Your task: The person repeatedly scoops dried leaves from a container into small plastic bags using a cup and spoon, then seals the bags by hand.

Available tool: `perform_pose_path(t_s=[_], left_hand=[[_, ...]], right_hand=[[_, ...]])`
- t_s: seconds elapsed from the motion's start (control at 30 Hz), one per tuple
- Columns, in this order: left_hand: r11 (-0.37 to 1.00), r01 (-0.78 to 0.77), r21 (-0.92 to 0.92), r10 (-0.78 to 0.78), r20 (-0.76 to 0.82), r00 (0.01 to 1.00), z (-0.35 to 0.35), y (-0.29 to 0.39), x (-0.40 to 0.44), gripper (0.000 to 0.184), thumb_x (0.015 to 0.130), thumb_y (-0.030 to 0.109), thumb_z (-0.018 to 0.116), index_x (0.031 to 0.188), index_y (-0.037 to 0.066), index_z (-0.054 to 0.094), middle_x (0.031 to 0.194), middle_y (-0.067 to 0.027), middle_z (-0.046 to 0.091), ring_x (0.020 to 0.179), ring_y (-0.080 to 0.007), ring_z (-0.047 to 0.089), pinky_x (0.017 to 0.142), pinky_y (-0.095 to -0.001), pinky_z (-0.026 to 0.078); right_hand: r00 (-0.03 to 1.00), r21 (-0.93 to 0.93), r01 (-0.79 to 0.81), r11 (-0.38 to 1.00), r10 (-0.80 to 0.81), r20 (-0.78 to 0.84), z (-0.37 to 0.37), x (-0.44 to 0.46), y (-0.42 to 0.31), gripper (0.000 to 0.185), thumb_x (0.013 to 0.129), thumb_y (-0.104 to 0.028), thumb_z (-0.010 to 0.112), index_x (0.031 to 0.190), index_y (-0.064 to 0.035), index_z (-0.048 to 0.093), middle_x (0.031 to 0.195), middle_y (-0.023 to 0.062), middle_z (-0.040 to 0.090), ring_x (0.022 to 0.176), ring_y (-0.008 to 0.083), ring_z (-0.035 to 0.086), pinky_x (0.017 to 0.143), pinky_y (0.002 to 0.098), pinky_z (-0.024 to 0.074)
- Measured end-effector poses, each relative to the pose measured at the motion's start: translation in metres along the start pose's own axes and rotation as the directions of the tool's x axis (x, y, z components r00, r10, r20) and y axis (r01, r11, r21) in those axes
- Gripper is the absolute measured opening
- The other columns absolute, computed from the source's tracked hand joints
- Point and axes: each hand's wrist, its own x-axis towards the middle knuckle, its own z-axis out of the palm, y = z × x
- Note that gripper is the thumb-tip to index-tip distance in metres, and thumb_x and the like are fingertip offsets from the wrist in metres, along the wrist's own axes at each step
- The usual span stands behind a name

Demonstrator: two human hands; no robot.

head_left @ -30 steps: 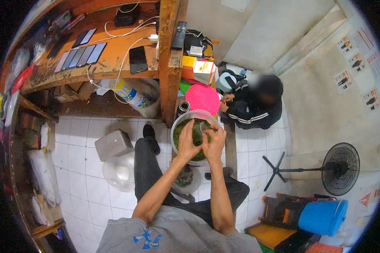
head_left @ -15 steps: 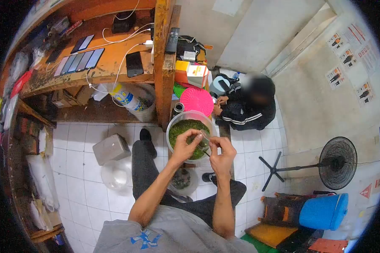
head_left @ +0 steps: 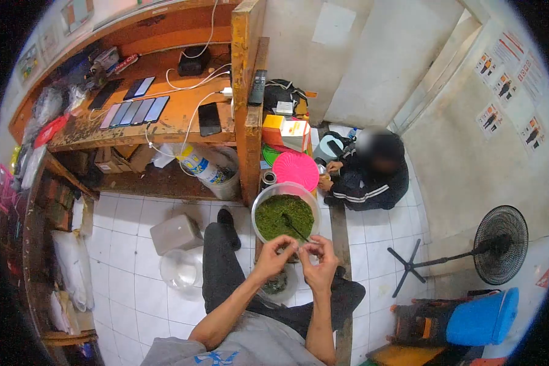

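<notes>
A round translucent tub (head_left: 257, 230) holds chopped green material (head_left: 280, 210), with a dark-handled utensil (head_left: 296, 227) resting in it. Just over the tub's near rim, my left hand (head_left: 274, 256) is closed in a pinch, its fingertips almost meeting those of my right hand (head_left: 319, 261). That hand is pinched too. Something small and pale seems to be between the fingertips, too small to name. Beyond the tub lies a pink round lid (head_left: 296, 171), beside a small dark-rimmed jar (head_left: 269, 178).
A person in a dark jacket (head_left: 372, 177) crouches at the upper right. Phones (head_left: 134, 112) lie on the wooden shelf (head_left: 183, 131) at left. A lower container (head_left: 277, 287), a clear bowl (head_left: 180, 269), a standing fan (head_left: 500, 244) and a blue bin (head_left: 482, 318) are around me.
Both hands have drawn back from over the tub to its near rim, uncovering the green material and the utensil. The clear piece seen between them earlier no longer shows distinctly.
</notes>
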Motion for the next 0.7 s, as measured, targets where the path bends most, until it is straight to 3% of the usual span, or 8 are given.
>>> perform_pose_path(t_s=[0.03, 0.2, 0.4, 0.47, 0.53, 0.57, 0.63, 0.7], left_hand=[[0.995, 0.087, 0.052, -0.086, -0.016, 0.996, 0.002, 0.009, -0.008, 0.013, 0.098, 0.015, 0.068, 0.100, 0.002, 0.066, 0.094, 0.0026, 0.066, 0.091, -0.0068, 0.058, 0.084, -0.0260, 0.049], [0.985, 0.110, 0.132, -0.104, -0.056, 0.993, -0.005, -0.031, -0.031, 0.012, 0.099, 0.015, 0.065, 0.099, 0.002, 0.066, 0.092, 0.0025, 0.065, 0.089, -0.0069, 0.058, 0.083, -0.0256, 0.048], [0.960, 0.280, -0.003, -0.274, -0.201, 0.940, -0.007, -0.075, -0.053, 0.014, 0.099, 0.016, 0.066, 0.099, 0.001, 0.067, 0.092, 0.0014, 0.065, 0.087, -0.0072, 0.058, 0.080, -0.0250, 0.048], [0.933, 0.331, 0.139, -0.301, -0.198, 0.933, -0.015, -0.088, -0.061, 0.019, 0.098, 0.017, 0.067, 0.109, 0.002, 0.065, 0.100, -0.0026, 0.067, 0.095, -0.0107, 0.060, 0.087, -0.0275, 0.049], [0.951, 0.200, 0.236, -0.113, -0.335, 0.935, -0.029, -0.114, -0.064, 0.028, 0.098, 0.016, 0.067, 0.122, 0.003, 0.060, 0.111, -0.0063, 0.066, 0.106, -0.0153, 0.060, 0.095, -0.0305, 0.047], [0.953, 0.215, 0.212, -0.148, -0.295, 0.944, -0.044, -0.123, -0.066, 0.035, 0.098, 0.016, 0.066, 0.130, 0.005, 0.056, 0.118, -0.0076, 0.063, 0.112, -0.0190, 0.058, 0.101, -0.0330, 0.044], [0.910, 0.329, 0.252, -0.251, -0.296, 0.922, -0.055, -0.086, -0.069, 0.037, 0.098, 0.015, 0.065, 0.131, 0.003, 0.056, 0.120, -0.0077, 0.063, 0.113, -0.0195, 0.058, 0.101, -0.0331, 0.045], [0.927, 0.339, 0.159, -0.266, -0.357, 0.895, -0.068, -0.077, -0.076, 0.034, 0.097, 0.013, 0.065, 0.129, 0.003, 0.059, 0.122, -0.0063, 0.063, 0.110, -0.0174, 0.058, 0.097, -0.0310, 0.045]], right_hand=[[1.000, 0.006, -0.018, 1.000, 0.018, 0.005, 0.001, -0.005, 0.002, 0.033, 0.084, 0.000, 0.077, 0.113, 0.0017, 0.060, 0.085, 0.0068, 0.070, 0.079, 0.0121, 0.068, 0.075, 0.0267, 0.0542], [0.997, -0.011, -0.063, 0.998, 0.063, 0.047, 0.004, -0.027, 0.012, 0.032, 0.085, 0.000, 0.076, 0.113, 0.0021, 0.061, 0.082, 0.0079, 0.070, 0.077, 0.0118, 0.067, 0.072, 0.0268, 0.0541], [0.989, -0.089, -0.095, 0.992, 0.104, 0.105, 0.009, -0.067, 0.054, 0.025, 0.084, 0.000, 0.075, 0.107, 0.0011, 0.065, 0.080, 0.0075, 0.070, 0.071, 0.0126, 0.068, 0.068, 0.0272, 0.0536], [0.976, -0.139, -0.173, 0.975, 0.189, 0.107, 0.015, -0.081, 0.097, 0.029, 0.083, -0.001, 0.076, 0.110, 0.0016, 0.064, 0.079, 0.0082, 0.070, 0.070, 0.0125, 0.067, 0.067, 0.0270, 0.0535], [0.913, 0.004, -0.385, 0.923, 0.381, 0.147, 0.026, -0.100, 0.147, 0.032, 0.083, 0.000, 0.077, 0.112, -0.0001, 0.064, 0.078, 0.0088, 0.070, 0.071, 0.0116, 0.067, 0.068, 0.0273, 0.0536], [0.924, 0.008, -0.354, 0.935, 0.349, 0.158, 0.030, -0.109, 0.179, 0.039, 0.082, -0.008, 0.080, 0.117, -0.0019, 0.064, 0.079, 0.0101, 0.071, 0.073, 0.0151, 0.069, 0.069, 0.0311, 0.0553], [0.854, -0.263, -0.444, 0.856, 0.493, 0.163, 0.027, -0.123, 0.224, 0.039, 0.077, -0.016, 0.082, 0.109, -0.0015, 0.067, 0.089, 0.0172, 0.072, 0.083, 0.0319, 0.070, 0.075, 0.0422, 0.0547], [0.925, -0.532, -0.282, 0.799, 0.373, 0.071, 0.015, -0.119, 0.258, 0.048, 0.073, -0.021, 0.087, 0.113, -0.0031, 0.067, 0.085, 0.0135, 0.073, 0.079, 0.0276, 0.072, 0.074, 0.0386, 0.0571]])
